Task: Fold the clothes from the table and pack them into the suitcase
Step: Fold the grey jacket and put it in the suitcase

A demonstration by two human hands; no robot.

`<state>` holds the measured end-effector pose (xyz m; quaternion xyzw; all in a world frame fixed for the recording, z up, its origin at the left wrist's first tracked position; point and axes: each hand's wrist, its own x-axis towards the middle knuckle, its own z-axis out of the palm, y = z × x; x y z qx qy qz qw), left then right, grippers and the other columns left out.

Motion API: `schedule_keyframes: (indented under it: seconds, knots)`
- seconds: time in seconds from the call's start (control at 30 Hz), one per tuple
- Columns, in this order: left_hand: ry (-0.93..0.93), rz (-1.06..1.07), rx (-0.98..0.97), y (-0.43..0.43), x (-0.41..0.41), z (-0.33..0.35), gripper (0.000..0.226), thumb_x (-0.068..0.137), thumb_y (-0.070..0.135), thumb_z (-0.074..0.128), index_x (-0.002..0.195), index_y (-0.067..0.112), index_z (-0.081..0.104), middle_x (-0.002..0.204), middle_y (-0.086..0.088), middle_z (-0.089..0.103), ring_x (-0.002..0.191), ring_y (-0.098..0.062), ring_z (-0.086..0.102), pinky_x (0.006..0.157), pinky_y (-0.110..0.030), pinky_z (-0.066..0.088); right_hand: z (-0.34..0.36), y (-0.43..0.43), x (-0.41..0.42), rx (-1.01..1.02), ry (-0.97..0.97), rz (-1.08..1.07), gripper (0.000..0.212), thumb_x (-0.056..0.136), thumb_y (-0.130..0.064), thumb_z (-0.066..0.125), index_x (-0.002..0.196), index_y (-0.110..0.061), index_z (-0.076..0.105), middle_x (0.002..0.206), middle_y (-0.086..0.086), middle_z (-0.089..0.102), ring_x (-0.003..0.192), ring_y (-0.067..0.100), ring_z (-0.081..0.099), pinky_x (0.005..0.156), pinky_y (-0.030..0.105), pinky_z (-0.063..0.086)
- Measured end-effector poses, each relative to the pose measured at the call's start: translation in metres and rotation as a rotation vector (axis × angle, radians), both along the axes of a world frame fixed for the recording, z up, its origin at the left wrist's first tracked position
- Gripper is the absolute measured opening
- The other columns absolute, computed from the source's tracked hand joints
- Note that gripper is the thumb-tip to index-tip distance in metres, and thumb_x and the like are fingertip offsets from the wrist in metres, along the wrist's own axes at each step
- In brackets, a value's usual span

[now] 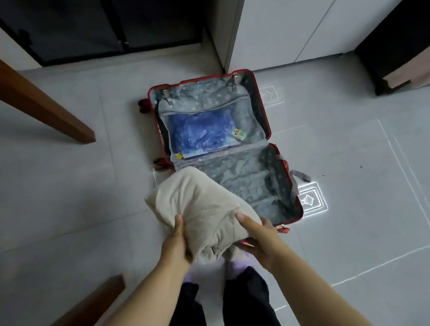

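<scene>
Folded beige fabric bundle (202, 214): prob soft, light, floppy. Gripped at 6 o'clock edge by L hand (174, 243) & R hand (260, 238); best supported underneath.

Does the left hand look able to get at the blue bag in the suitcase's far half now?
Probably not directly: the left hand grips the folded beige garment, and the blue bag seems to lie under a see-through cover.

grey tiled floor (60, 197) with white floor markings (312, 199); white cabinet (300, 19), dark glass door (87, 27) behind.
</scene>
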<state>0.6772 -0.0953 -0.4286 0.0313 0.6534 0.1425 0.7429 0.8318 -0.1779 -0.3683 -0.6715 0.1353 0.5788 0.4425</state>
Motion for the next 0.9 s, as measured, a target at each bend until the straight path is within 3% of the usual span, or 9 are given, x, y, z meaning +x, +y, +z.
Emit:
schedule_keyframes:
  seconds: [0.07,0.13,0.23,0.37,0.43,0.57,0.7,0.77,0.9]
  knots:
    - [-0.085,0.083,-0.045,-0.002,0.027,-0.054,0.076,0.070,0.059,0.068,0.124,0.008,0.053,0.123,-0.016,0.061,0.103,-0.030,0.063,0.080,-0.047,0.054,-0.052,0.014,0.023,0.028,-0.070,-0.112,0.044,0.074,-0.018,0.077,0.113,-0.010,0.057,0.100,0.008,0.066,0.087,0.023,0.064,0.070,0.036,0.056]
    - [-0.172,0.185,-0.079,-0.001,0.052,-0.110,0.067,0.079,0.054,0.056,0.128,0.008,0.051,0.127,-0.016,0.059,0.104,-0.029,0.061,0.067,-0.041,0.058,-0.105,0.029,0.047,0.047,-0.122,-0.122,0.036,0.080,-0.015,0.072,0.113,-0.017,0.058,0.105,0.003,0.066,0.095,0.022,0.063,0.074,0.033,0.053]
    - [-0.255,0.279,-0.082,0.006,0.082,-0.196,0.055,0.089,0.046,0.048,0.129,0.010,0.051,0.118,-0.013,0.062,0.105,-0.029,0.059,0.071,-0.045,0.058,-0.196,0.050,0.082,0.060,-0.189,-0.038,0.042,0.084,-0.014,0.068,0.122,-0.020,0.053,0.116,0.003,0.063,0.103,0.024,0.060,0.075,0.034,0.051]
    - [-0.234,0.262,-0.125,0.024,0.105,-0.299,0.060,0.080,0.041,0.059,0.130,0.009,0.051,0.126,-0.013,0.059,0.085,-0.023,0.059,0.062,-0.034,0.047,-0.312,0.088,0.121,0.071,-0.294,0.078,0.043,0.086,-0.010,0.065,0.126,-0.016,0.050,0.114,0.004,0.061,0.097,0.020,0.060,0.068,0.031,0.050]
    - [-0.212,0.256,-0.157,0.033,0.110,-0.339,0.054,0.078,0.040,0.063,0.120,0.006,0.057,0.131,-0.015,0.056,0.079,-0.020,0.056,0.057,-0.030,0.040,-0.362,0.108,0.131,0.092,-0.314,0.154,0.036,0.088,-0.005,0.063,0.122,-0.014,0.052,0.106,0.005,0.062,0.092,0.018,0.061,0.066,0.030,0.049]
    - [-0.187,0.246,-0.189,0.048,0.111,-0.399,0.021,0.087,0.035,0.061,0.089,0.014,0.059,0.129,-0.003,0.057,0.089,-0.014,0.055,0.070,-0.031,0.040,-0.436,0.145,0.142,0.111,-0.365,0.323,0.027,0.088,-0.001,0.060,0.111,-0.014,0.056,0.094,0.004,0.064,0.094,0.027,0.061,0.068,0.034,0.052]
    - [-0.189,0.226,-0.199,0.056,0.118,-0.419,0.031,0.087,0.033,0.062,0.108,0.011,0.059,0.121,-0.004,0.061,0.097,-0.016,0.055,0.083,-0.037,0.042,-0.477,0.164,0.153,0.087,-0.428,0.418,0.022,0.087,-0.003,0.061,0.100,-0.021,0.060,0.099,0.004,0.066,0.103,0.030,0.061,0.092,0.047,0.050]
    - [-0.097,0.053,-0.180,0.060,0.118,-0.416,0.034,0.090,0.045,0.052,0.098,0.011,0.056,0.112,-0.007,0.061,0.097,-0.020,0.055,0.078,-0.036,0.048,-0.489,0.169,0.151,0.089,-0.446,0.429,0.026,0.087,-0.001,0.060,0.109,-0.015,0.060,0.108,0.008,0.066,0.108,0.030,0.059,0.098,0.047,0.047]
    - [0.128,-0.738,0.083,0.073,0.104,-0.386,0.062,0.095,0.058,0.025,0.085,0.007,0.058,0.079,-0.009,0.067,0.060,-0.017,0.057,0.056,-0.026,0.047,-0.512,0.174,0.141,0.049,-0.572,0.469,0.031,0.089,-0.007,0.060,0.119,-0.007,0.056,0.112,0.009,0.063,0.105,0.025,0.058,0.089,0.032,0.044]
